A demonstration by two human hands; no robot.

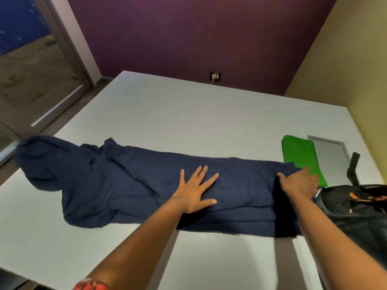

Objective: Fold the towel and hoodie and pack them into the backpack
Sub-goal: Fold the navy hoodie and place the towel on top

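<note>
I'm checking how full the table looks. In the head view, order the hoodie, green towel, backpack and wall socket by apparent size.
1. Hoodie, by far the largest.
2. Backpack, though partly out of frame and nearer the camera, so unsure.
3. Green towel.
4. Wall socket, smallest.

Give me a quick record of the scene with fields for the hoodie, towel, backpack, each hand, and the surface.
hoodie: navy hoodie, folded into a long strip across the white table
towel: green towel, folded, at the hoodie's right end
backpack: black backpack, near right edge
left hand: left hand flat on the hoodie, fingers spread
right hand: right hand grips the hoodie's right end
</note>
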